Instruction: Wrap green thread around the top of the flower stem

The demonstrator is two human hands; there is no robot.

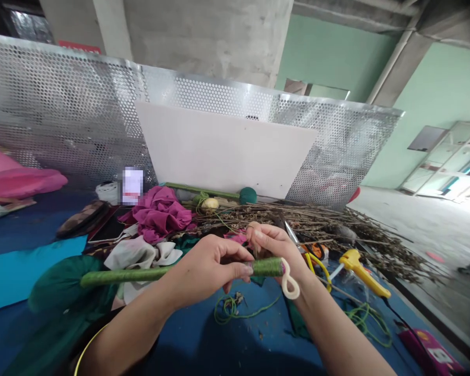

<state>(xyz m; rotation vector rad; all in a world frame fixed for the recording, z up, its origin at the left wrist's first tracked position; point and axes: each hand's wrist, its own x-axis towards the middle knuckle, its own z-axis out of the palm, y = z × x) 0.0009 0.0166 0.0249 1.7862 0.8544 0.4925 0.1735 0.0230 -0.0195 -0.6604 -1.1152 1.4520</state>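
My left hand point(213, 261) is closed around a long stick wrapped in green yarn point(268, 267), near its right end. A cream-coloured cord loop point(291, 287) sticks out of that end. Leftward the wrapped stick passes under my left forearm to a dark green cloth bundle point(72, 284). My right hand point(272, 241) is just beyond the stick's end, its fingertips pinched together. A thin green strand point(225, 223) runs towards those fingertips from behind; what lies between them is partly hidden. Below the stick, loose green yarn point(229, 313) lies curled on the blue table point(203, 347).
Dried stems point(309, 222) spread across the back right. Yellow-handled scissors point(317, 269) and a yellow glue gun point(362, 271) lie at the right. Magenta cloth point(160, 214), white cloth point(137, 253) and a phone point(132, 184) sit at the left. A white board point(227, 151) leans behind.
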